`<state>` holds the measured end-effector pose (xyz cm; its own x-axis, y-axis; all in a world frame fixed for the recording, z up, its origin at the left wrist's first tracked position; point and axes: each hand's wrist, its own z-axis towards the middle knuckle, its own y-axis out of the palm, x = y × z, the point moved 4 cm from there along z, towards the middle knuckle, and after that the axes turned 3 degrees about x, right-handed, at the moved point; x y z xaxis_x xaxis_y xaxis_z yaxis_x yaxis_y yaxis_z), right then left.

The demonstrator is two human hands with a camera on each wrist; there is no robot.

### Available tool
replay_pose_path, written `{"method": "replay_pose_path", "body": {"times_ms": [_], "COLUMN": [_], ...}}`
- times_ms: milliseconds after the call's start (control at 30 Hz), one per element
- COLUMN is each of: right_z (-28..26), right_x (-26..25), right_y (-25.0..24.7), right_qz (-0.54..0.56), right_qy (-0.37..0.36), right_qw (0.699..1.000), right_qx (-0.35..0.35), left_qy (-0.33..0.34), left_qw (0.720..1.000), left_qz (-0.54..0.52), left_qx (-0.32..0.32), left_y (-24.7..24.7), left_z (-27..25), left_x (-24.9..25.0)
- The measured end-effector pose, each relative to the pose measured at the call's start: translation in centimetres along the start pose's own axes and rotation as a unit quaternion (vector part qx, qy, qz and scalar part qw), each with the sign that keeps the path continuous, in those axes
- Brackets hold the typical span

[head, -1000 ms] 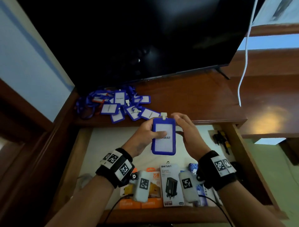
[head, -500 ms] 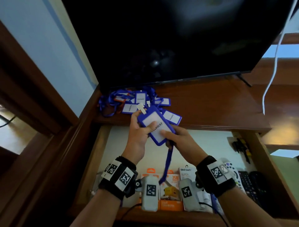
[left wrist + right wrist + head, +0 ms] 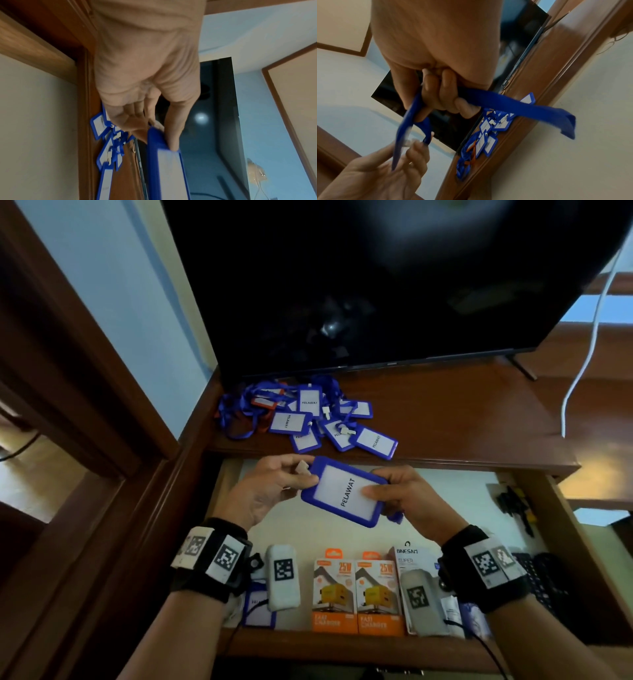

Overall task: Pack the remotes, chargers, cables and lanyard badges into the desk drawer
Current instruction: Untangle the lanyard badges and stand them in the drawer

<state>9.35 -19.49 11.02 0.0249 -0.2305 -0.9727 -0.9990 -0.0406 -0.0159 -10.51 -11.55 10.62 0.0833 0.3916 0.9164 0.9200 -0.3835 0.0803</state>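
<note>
Both hands hold one blue lanyard badge (image 3: 346, 491) marked PELAWAT over the open desk drawer (image 3: 561, 529). My left hand (image 3: 274, 491) pinches its clip end, seen edge-on as the badge (image 3: 164, 159) in the left wrist view. My right hand (image 3: 400, 498) grips its other end, fingers curled round the blue lanyard strap (image 3: 513, 105). A pile of blue badges (image 3: 308, 416) with tangled lanyards lies on the desk top under the TV. Charger boxes (image 3: 356, 594) stand along the drawer's front, with a badge (image 3: 257, 607) at the left and remotes (image 3: 544, 580) at the right.
A large dark TV (image 3: 376, 285) stands on the desk behind the pile. A white cable (image 3: 582, 364) hangs at the right. Dark tools (image 3: 513, 505) lie in the drawer's far right corner. A wooden door frame (image 3: 78, 371) borders the left.
The badge has come down from the desk edge to above the drawer and turned more level. The hanging strap is now gathered in my right hand. The head view has tilted.
</note>
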Motion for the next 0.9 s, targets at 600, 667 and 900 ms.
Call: {"method": "replay_pose_path", "body": {"times_ms": [600,667,900], "right_z": [-0.4,-0.6,-1.1], "right_x": [2.9,3.0,4.0], "right_y": [0.6,0.7,1.8], "right_qz": [-0.023,-0.038,0.021], "right_qy": [0.004,0.005,0.025], "right_qw": [0.992,0.989,0.988], "right_qx": [0.124,0.146,0.151], "left_qy": [-0.039,-0.032,-0.014], "left_qw": [0.964,0.967,0.983], "left_qz": [0.258,0.251,0.125], "left_qx": [-0.045,-0.016,0.132], "left_y": [0.2,0.0,-1.0], "left_z": [-1.7,-1.8,-1.4], "left_x": [-1.4,-1.5,-1.9]}}
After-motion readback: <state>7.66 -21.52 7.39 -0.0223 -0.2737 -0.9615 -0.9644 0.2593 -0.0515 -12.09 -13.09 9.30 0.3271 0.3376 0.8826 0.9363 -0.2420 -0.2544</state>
